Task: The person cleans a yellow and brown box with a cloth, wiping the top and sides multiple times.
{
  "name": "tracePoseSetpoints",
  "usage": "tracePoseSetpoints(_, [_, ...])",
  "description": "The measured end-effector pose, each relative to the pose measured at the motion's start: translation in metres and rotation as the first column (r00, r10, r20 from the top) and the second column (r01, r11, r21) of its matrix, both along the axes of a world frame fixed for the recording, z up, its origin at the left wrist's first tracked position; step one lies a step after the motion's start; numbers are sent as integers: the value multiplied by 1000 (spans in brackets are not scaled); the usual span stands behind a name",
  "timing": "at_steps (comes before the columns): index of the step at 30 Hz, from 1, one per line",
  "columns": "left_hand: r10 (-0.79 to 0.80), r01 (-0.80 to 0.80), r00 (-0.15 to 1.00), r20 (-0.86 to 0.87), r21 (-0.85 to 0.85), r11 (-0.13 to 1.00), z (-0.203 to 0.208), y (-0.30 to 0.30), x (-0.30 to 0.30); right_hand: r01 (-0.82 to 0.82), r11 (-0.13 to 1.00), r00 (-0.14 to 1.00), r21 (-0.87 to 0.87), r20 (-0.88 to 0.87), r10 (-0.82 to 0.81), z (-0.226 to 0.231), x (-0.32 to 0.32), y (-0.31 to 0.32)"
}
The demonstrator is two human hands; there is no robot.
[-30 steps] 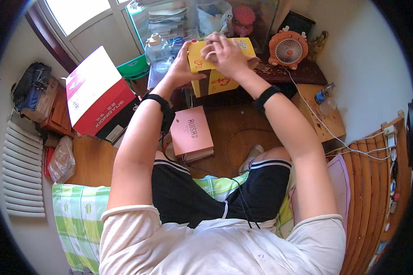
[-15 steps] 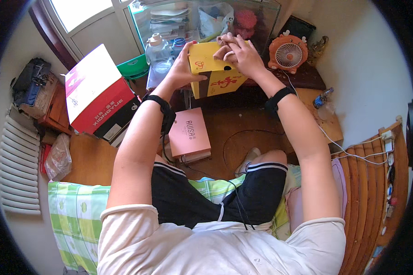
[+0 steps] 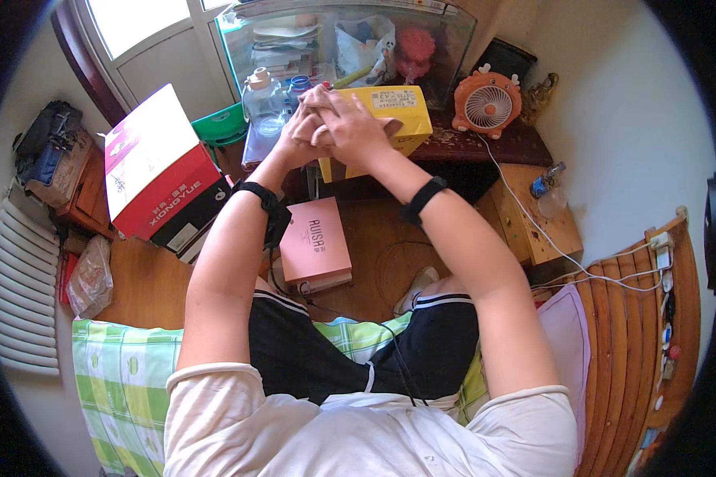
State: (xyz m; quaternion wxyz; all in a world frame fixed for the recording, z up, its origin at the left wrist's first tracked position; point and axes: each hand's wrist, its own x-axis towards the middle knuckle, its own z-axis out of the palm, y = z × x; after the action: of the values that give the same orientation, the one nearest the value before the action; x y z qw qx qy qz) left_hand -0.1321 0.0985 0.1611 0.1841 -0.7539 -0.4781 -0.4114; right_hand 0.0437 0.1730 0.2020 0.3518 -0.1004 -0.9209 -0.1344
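A yellow box [image 3: 412, 131] with a white label on top lies at the desk's front edge. Over its left end my two hands come together around a brownish-pink cloth [image 3: 392, 126]. My right hand [image 3: 356, 133] is closed on the cloth, its fingers bent across toward the left. Under and beside it, my left hand [image 3: 293, 147] grips the bunched cloth; its fingertips are partly covered by the right hand. Whether the left hand also touches the box cannot be made out.
Behind the box stand a clear water bottle [image 3: 265, 107] and a glass tank [image 3: 286, 40] with papers. An orange fan [image 3: 487, 105] is to the right. A large red-and-white box [image 3: 155, 171] sits left, and a pink box [image 3: 317, 238] lies on the floor.
The yellow box has been turned, and its labelled face is now up. My right hand moved left with the cloth to meet my left hand, which has left its grip on the box's side.
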Motion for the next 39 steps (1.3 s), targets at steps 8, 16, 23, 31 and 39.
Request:
tracePoseSetpoints(8, [201,-8,880,431,-409,913,36,-17,29,236,951,971,-201,93,-222,31,84,52])
tracePoseSetpoints(16, [165,46,875,455,-418,907,31,-14,32,241,948,965,-209,-54,-257,18,39,16])
tracePoseSetpoints(23, [142,-156,986,-87,-195,968,-19,4,-35,-16,986,991,-168,-134,-7,4,-35,-28])
tracePoseSetpoints(31, [165,35,891,422,-427,904,32,-18,21,200,947,980,-251,56,-192,26,51,30])
tracePoseSetpoints(39, [155,2,913,378,-383,924,28,-11,23,542,800,835,-258,52,-548,8,38,36])
